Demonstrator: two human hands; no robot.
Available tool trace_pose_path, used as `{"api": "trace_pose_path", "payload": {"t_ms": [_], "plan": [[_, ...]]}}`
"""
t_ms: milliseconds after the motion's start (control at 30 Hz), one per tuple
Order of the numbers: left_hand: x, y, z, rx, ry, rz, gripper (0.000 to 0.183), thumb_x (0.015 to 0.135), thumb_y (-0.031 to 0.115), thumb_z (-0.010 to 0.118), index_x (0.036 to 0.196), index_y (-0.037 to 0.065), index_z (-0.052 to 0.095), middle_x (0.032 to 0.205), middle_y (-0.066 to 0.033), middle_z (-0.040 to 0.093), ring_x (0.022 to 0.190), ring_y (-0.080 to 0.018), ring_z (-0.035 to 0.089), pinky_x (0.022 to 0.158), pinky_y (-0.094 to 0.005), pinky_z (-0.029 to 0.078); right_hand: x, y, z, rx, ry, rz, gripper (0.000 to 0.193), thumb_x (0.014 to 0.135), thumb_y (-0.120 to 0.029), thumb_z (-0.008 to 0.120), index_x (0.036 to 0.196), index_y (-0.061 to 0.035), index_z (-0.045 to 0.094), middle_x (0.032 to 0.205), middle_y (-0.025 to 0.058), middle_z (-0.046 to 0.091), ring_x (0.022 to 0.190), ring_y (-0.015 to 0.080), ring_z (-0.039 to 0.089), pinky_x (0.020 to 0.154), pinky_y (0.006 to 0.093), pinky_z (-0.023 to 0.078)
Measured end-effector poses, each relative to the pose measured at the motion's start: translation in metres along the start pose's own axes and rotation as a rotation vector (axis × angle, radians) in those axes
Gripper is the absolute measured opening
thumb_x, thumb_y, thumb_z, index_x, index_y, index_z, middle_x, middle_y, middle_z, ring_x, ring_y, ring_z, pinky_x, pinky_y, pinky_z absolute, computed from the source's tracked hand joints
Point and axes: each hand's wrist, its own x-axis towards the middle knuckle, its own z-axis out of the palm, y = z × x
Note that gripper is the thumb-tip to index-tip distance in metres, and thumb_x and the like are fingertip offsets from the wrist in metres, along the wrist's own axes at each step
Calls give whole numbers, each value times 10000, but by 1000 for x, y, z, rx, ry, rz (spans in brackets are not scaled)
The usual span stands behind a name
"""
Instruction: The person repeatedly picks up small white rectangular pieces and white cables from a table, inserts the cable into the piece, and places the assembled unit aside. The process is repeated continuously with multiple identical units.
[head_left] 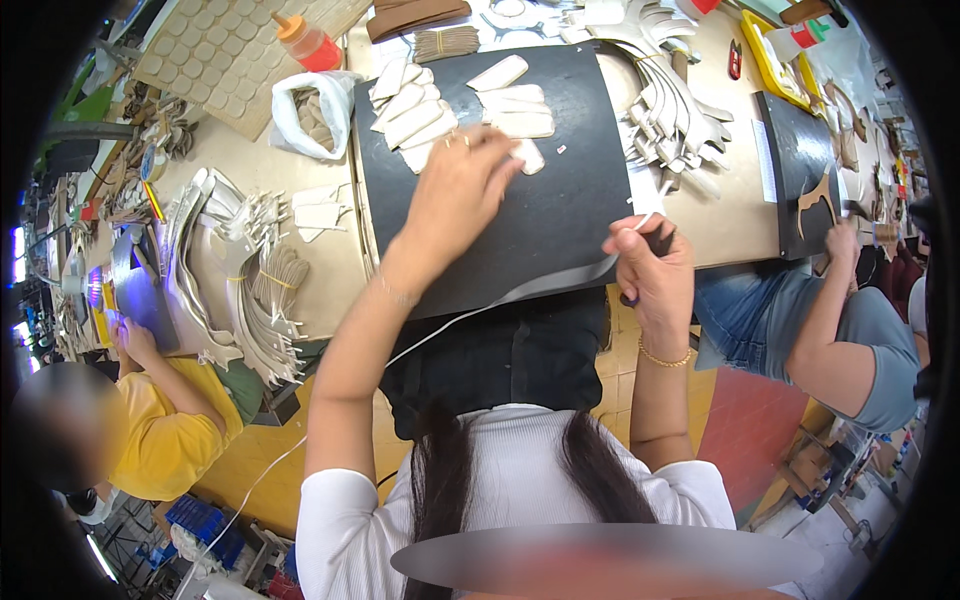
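On a black work mat (560,215) lie several flat, rounded cream pieces, one group (412,112) on the left and another (518,110) at the far middle. My left hand (460,195) reaches over the mat, fingers loosely bent and apart. Its fingertips are beside a single cream piece (528,156); whether they touch it I cannot tell. At the mat's right edge my right hand (656,275) is closed round a dark-handled tool (658,240), its working end unclear. A thin white strip or cord (648,219) shows at the thumb and fingers.
A white bag (312,112) of small pieces and an orange-capped bottle (308,45) stand far left. Bundled curved strips (270,300) lie left, others (665,95) far right. A white cord (440,328) crosses the near edge. Co-workers sit left (175,440) and right (850,340).
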Motion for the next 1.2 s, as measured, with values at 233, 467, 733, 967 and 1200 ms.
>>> {"api": "trace_pose_path", "payload": {"t_ms": [233,467,733,967,1200], "plan": [[43,-36,21,216,-127,116,285,860,129,782,1117,36,703,1146,-118,640,1040,-329,610,871,-434,495,-4,-3,-39,18,86,-122,273,938,-182,793,1075,23,677,770,87,683,484,19,404,442,191,319],[48,-21,15,69,-140,16,221,892,104,733,1093,45,664,960,-138,682,944,-352,645,854,-439,484,1,0,-41,18,49,-200,249,977,-203,748,1033,37,719,903,91,683,529,36,446,464,185,332],[-37,25,-45,-130,-400,-186,276,942,158,698,1210,95,712,919,-111,669,899,-298,631,852,-397,440,-1,-7,-24,-106,-77,-186,139,958,-59,727,1064,27,758,831,30,623,571,42,526,482,171,364],[-108,13,-30,202,0,-63,328,849,175,799,1160,101,722,1143,-90,620,1072,-309,568,921,-437,441,19,36,25,-1014,-301,-820,295,807,-22,794,1096,-81,777,756,24,550,581,128,573,525,278,471],[-132,10,-15,312,-68,101,380,853,212,791,1192,65,703,1219,-76,624,1086,-267,562,907,-429,435,37,52,41,-1343,-516,-1080,369,786,-111,722,1153,-98,748,800,8,509,598,131,592,521,300,471]]}}
